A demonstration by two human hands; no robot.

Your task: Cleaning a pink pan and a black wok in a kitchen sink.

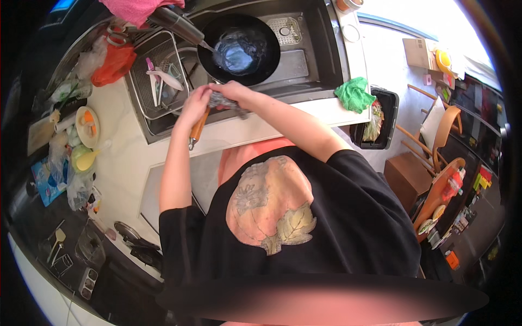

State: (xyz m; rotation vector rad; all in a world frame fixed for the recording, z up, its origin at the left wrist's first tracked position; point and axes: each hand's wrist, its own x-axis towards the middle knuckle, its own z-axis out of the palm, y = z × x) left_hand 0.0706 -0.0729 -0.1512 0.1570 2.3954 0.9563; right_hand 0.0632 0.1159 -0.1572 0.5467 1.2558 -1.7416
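A black wok [267, 61] sits in the dark sink [322, 53], water running into it from the faucet [183, 28]. Its wooden handle [199, 128] reaches over the sink's front edge. Above the handle, my left hand [195, 102] and my right hand [232, 91] meet around a grey mottled cloth [222, 102]. The left fingers pinch its left end; the right hand closes over its top. My hands hide part of the cloth and the upper handle.
Left of the wok, a wire basket [157, 40] holds utensils, including a white peeler-like tool [165, 78]. A green cloth [355, 94] lies at the counter's right corner, above a black bin [393, 118]. A bowl of cut vegetables [87, 136] and plastic bags [79, 189] stand left.
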